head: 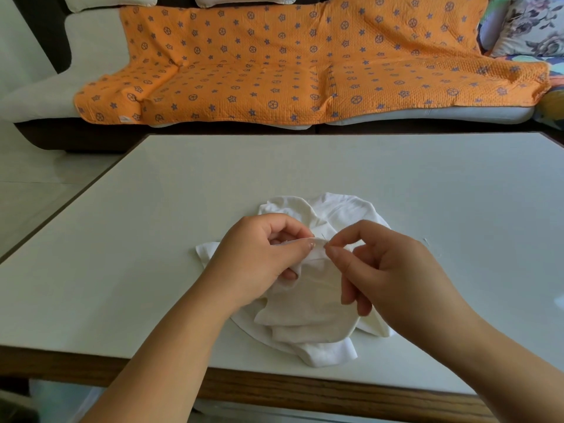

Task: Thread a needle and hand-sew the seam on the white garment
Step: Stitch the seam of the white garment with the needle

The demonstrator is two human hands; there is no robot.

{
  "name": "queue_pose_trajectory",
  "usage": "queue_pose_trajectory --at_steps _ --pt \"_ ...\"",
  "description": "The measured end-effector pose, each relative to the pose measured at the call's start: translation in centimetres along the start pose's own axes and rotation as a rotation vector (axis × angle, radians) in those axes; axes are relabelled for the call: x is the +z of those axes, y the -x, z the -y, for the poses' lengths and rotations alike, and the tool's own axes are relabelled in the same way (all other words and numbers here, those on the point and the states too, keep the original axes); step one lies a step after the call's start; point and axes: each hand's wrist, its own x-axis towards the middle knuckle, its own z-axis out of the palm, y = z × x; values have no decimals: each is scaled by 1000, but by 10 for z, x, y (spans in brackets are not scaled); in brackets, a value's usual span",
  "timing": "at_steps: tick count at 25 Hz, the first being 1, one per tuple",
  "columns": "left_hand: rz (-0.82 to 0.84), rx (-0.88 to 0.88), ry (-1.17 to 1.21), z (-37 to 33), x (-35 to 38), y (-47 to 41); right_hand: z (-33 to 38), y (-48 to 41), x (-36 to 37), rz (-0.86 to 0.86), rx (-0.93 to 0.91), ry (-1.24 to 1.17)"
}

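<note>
A crumpled white garment (308,319) lies on the white table (152,239) near its front edge. My left hand (259,261) pinches a raised fold of the garment between thumb and fingers. My right hand (384,270) pinches a thin needle (323,238) between thumb and forefinger, right at the fold's edge beside my left thumb. Only the needle's short tip shows above my fingertips. A faint thread (428,244) trails to the right of my right hand; its path is hard to follow.
The table has a wooden front edge (305,389). Behind the table stands a sofa (91,56) covered with an orange patterned blanket (305,62), and a floral cushion (531,25) rests at the far right.
</note>
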Motion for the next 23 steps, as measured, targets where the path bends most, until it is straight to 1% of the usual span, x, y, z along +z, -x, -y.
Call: queue_pose_trajectory --at_steps 4,11,23 --pt "5 3 14 0 0 0 -2 -3 -1 32 86 35" --pt "25 1 32 0 -1 0 -3 -6 2 12 91 56" --pt "15 -4 13 1 -1 0 -2 -5 1 31 108 40"
